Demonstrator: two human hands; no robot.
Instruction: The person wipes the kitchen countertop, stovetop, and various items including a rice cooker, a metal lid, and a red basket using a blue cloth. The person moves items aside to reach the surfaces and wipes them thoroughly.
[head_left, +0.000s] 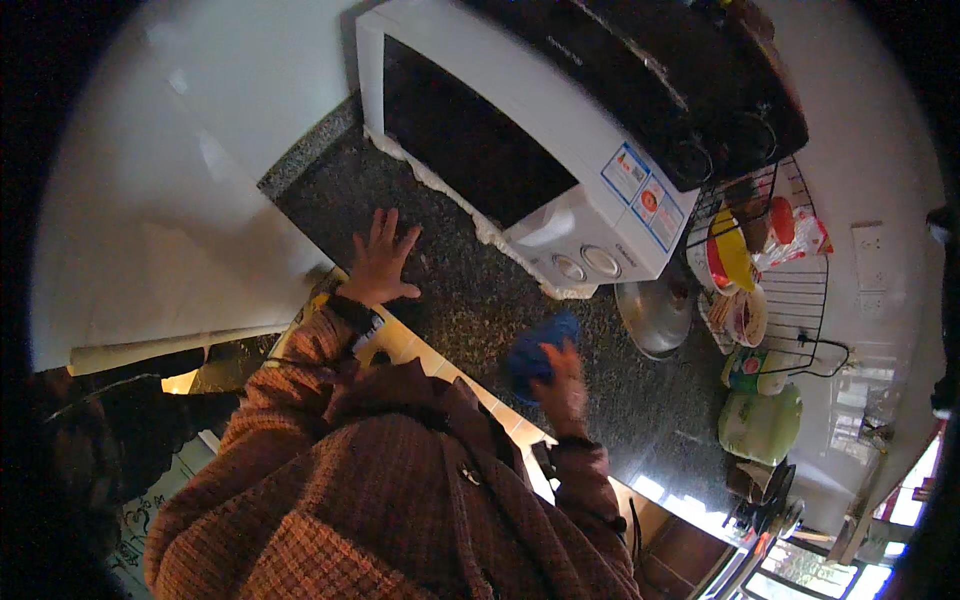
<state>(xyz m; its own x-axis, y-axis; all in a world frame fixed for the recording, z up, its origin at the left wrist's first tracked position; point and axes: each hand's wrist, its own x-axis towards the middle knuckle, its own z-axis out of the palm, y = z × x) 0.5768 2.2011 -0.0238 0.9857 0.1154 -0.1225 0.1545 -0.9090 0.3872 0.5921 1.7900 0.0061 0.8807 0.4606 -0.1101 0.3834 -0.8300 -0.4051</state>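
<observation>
My left hand (382, 260) lies with fingers spread on the dark speckled countertop (465, 292), close to its front edge and left end. Nothing is in it. My right hand (564, 386) is slightly blurred and presses on a bunched blue cloth (536, 356) on the counter. Part of the cloth is hidden under the fingers. Beyond both hands stands a white microwave oven (600, 202) with a dark door and two round knobs. A pale, uneven strip (465, 214) runs along its lower front edge.
A black appliance (675, 82) sits on top of the microwave. A metal bowl (656, 319) stands right of it. Farther right are a black wire rack (799, 292) holding bowls and packages, and a green container (761, 424). A white wall (195, 187) bounds the counter's left end.
</observation>
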